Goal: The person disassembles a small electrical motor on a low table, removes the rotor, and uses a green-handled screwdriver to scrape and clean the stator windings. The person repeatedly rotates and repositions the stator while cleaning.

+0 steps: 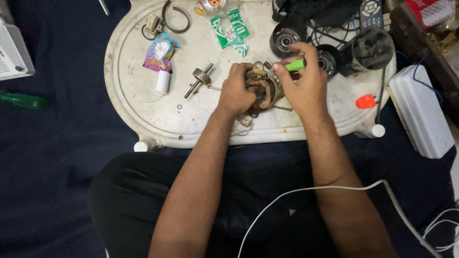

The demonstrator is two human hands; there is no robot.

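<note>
White oval tray [143, 119] fills the upper centre of the frame, resting on dark blue cloth [52, 157]. Near centre, left hand [236, 91] is wrapped around a rusty brown motor core [263, 91] w/ copper windings, holding it on the tray. Right hand [303, 83], just right of it, grips a green-handled screwdriver [294, 65] in closed fingers, tip pointing left onto the top of the motor. Just left of the hands lies a metal rotor shaft [201, 79]; further left, a small white cylinder [163, 81] and a colourful wrapper [159, 51]. Upper centre: green packet [229, 28]. Upper right: black round motor parts [287, 38] and tangled wires. Right edge: small orange piece [366, 101] on the tray, white box [420, 110] beside it. Left edge: another green screwdriver [24, 100] on the cloth. White cable [334, 188] crosses the right forearm at bottom.
</note>
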